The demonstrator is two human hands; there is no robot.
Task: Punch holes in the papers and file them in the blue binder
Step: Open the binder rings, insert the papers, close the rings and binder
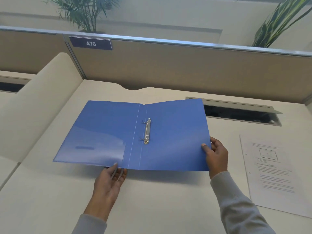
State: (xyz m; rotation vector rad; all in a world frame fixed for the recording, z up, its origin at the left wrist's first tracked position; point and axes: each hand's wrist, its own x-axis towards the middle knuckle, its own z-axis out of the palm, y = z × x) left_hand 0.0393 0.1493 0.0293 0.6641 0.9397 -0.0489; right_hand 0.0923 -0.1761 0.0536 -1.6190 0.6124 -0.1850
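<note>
The blue binder [108,132] lies spread open in the middle of the cream desk, inside up, with its metal two-ring clip [147,131] beside the spine. My left hand [109,179] grips the binder's near edge below the left cover, thumb on top. My right hand [216,156] pinches the right cover's outer edge, which is lifted a little off the desk. A sheet of printed paper [273,173] with two punched holes along its left margin lies flat on the desk to the right of the binder. No hole punch is in view.
A tan partition [168,65] with a "476" label [91,43] stands behind the desk. A dark cable slot [239,115] is open at the back right, partly under the binder's corner. A raised cream divider [42,102] runs along the left. Plants stand beyond the partition.
</note>
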